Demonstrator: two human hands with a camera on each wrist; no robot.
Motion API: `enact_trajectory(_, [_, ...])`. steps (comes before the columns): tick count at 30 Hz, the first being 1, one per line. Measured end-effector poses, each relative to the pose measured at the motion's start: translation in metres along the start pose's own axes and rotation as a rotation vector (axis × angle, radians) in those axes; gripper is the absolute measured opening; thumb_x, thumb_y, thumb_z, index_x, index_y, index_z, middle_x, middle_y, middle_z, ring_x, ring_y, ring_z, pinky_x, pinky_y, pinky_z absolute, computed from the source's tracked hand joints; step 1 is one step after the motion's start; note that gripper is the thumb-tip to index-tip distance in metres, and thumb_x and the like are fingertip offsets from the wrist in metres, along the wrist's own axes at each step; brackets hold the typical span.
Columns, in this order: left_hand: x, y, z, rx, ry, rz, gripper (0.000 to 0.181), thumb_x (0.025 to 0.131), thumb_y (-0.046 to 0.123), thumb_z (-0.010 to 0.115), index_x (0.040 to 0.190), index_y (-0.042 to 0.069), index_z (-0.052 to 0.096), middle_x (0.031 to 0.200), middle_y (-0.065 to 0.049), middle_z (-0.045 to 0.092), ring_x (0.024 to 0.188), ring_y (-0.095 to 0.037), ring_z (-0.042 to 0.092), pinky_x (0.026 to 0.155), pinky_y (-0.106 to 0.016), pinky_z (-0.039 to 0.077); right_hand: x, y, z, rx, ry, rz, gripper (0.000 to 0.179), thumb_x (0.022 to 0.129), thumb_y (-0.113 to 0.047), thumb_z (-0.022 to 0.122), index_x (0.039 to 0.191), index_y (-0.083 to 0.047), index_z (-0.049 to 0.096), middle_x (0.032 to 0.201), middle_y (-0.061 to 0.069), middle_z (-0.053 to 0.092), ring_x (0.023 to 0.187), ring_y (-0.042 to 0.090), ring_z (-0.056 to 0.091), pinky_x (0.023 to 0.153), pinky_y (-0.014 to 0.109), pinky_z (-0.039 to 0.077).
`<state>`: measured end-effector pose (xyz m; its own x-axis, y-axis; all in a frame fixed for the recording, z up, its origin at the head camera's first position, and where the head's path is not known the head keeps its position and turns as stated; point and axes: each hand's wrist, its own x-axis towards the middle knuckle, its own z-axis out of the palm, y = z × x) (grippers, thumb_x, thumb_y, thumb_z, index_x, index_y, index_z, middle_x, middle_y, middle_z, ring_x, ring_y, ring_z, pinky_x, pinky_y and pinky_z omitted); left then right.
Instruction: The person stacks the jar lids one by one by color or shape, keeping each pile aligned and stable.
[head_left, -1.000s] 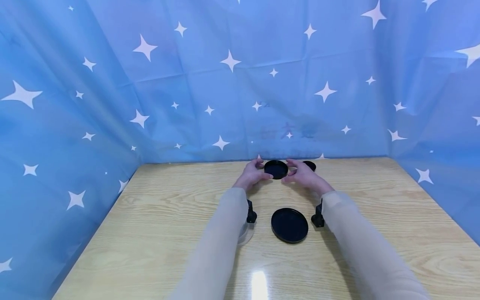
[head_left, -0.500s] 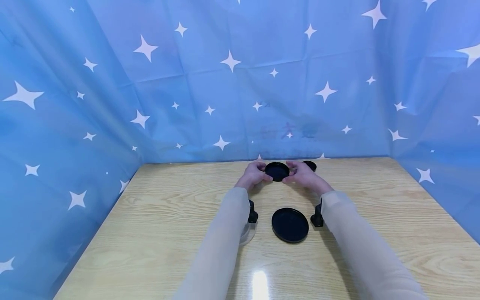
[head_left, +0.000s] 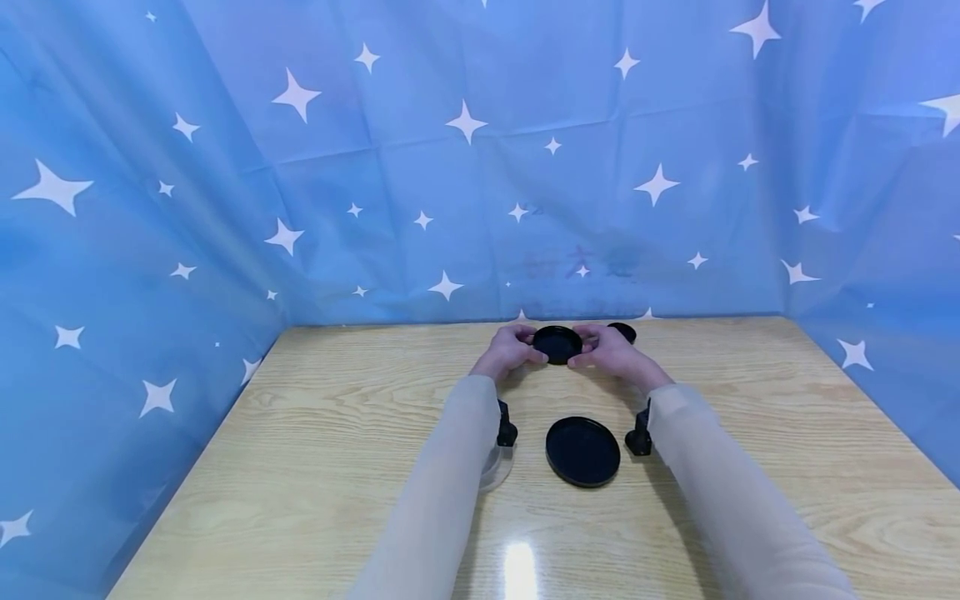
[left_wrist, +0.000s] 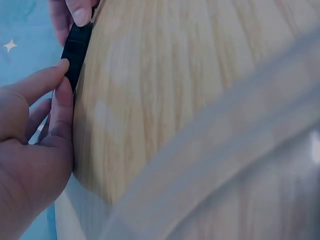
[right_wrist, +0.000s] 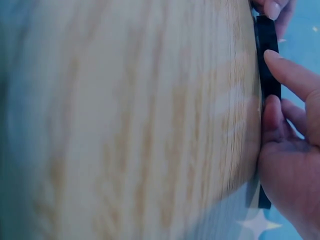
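At the far edge of the table, my two hands hold a shallow, round black dish [head_left: 557, 344] between them. My left hand [head_left: 510, 348] grips its left side, and my right hand [head_left: 609, 352] has the right side. In the left wrist view, thumb and fingers pinch the low wall of the black dish [left_wrist: 76, 50]. The right wrist view shows a similar pinch on the dish [right_wrist: 267, 57], low against the table. A larger round black dish [head_left: 582, 451] lies nearer, between my forearms. Behind the right hand, a small black dish [head_left: 623, 332] is partly hidden.
A clear round plastic piece [head_left: 495, 468] lies beside my left forearm, which covers part of it. Its blurred rim [left_wrist: 220, 150] crosses the left wrist view. The wooden table [head_left: 337, 433] ends at a blue star-patterned curtain [head_left: 390, 192].
The held dish and both hands have shifted very slightly nearer and to the right in the head view. The view itself has drifted a little. Both hands keep their grip.
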<state>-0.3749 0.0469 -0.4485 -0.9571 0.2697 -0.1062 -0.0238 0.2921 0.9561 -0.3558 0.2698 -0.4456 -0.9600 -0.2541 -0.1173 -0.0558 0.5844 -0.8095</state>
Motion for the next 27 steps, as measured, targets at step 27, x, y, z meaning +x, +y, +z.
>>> enact_trajectory(27, [-0.013,0.011,-0.003,-0.128,-0.040,-0.008,0.062,0.081,-0.013,0.078,0.139,-0.001,0.058,0.131,-0.019,0.057,0.108,-0.024,0.055,0.085,-0.029,0.054,-0.017,-0.009,-0.001,0.098,0.026,-0.035,0.076,0.094,-0.012,0.076,0.156,0.002,0.034,0.157,0.027,0.035,0.136,0.047,0.044,0.105,0.055,0.045])
